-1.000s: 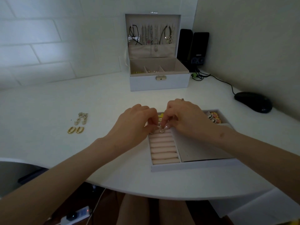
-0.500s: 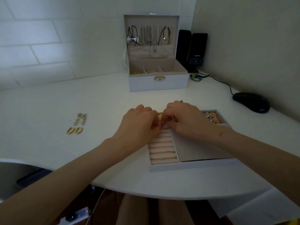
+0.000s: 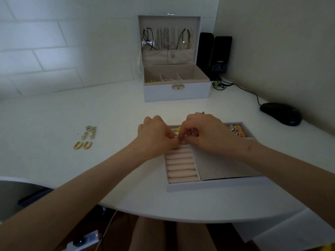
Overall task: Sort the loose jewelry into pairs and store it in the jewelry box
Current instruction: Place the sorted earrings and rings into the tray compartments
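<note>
Two hands meet over the far end of the tray (image 3: 213, 184), which lies on the white desk (image 3: 90, 109) in front of you. Your left hand (image 3: 156, 135) comes in from the lower left, forearm laid diagonally across the desk edge, knuckles up, fingers curled down and inward. Your right hand (image 3: 205, 133) mirrors it from the lower right, wrist over the tray's flat grey section, a ring (image 3: 203, 112) showing on one finger. The curled fingertips of both hands touch just above the farthest of the pink ring rolls (image 3: 181, 166). Whether they pinch a piece of jewelry there cannot be told, as the fingers hide the spot. Small coloured pieces (image 3: 237, 132) lie in the tray's far compartments. To your left, well apart from the tray, a pair of gold hoop earrings (image 3: 82, 144) lies side by side, with silver drop earrings (image 3: 89, 132) just beyond. The jewelry box (image 3: 176, 92) stands open at the back of the desk, necklaces (image 3: 168, 38) hanging in its lid. A black mouse (image 3: 281, 113) sits at far right.
</note>
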A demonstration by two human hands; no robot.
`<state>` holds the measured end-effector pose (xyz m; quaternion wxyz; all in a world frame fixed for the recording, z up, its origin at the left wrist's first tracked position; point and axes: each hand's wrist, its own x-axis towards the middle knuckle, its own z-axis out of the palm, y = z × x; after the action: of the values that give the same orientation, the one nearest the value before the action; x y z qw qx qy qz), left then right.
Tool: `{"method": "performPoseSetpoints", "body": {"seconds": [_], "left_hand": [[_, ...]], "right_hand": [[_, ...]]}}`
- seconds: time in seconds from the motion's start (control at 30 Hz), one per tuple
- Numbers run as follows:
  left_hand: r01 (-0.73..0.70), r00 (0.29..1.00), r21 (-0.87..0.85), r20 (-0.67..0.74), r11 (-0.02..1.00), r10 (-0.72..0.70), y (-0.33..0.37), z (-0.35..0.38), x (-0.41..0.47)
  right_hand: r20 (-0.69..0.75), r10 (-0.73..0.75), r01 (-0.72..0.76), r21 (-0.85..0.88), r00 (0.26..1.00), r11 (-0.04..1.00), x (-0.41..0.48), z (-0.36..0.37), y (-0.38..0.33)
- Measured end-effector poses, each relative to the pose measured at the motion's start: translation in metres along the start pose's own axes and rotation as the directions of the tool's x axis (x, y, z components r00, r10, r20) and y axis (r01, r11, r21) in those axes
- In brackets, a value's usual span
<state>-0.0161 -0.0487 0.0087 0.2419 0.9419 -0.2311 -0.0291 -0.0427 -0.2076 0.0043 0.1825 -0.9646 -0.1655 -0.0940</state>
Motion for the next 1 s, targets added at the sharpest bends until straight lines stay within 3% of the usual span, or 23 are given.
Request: {"method": "performPoseSetpoints", "body": {"seconds": [0.17, 0.33, 0.43, 1.0], "left_hand": [[-0.126, 0.986, 0.129, -0.095, 0.984, 0.138, -0.009, -0.005, -0.004], [-0.303, 0.909, 0.164, -0.247, 0.939, 0.336, -0.021, 0.001, -0.012], [-0.357, 0.878, 0.223, -0.25, 0.907, 0.407, -0.025, 0.008, -0.012], [-0.365, 0.879, 0.191, -0.251, 0.911, 0.405, -0.012, 0.016, -0.01]], "right_hand": [[-0.029, -0.021, 0.022, 0.037, 0.999, 0.999, -0.003, 0.0, 0.001], [-0.057, -0.064, 0.064, -0.001, 0.996, 0.998, -0.006, 0.0, 0.006], [-0.076, -0.1, 0.097, -0.038, 0.992, 0.995, -0.008, 0.002, 0.007], [-0.124, -0.201, 0.186, -0.121, 0.972, 0.975, -0.018, 0.002, 0.007]]}}
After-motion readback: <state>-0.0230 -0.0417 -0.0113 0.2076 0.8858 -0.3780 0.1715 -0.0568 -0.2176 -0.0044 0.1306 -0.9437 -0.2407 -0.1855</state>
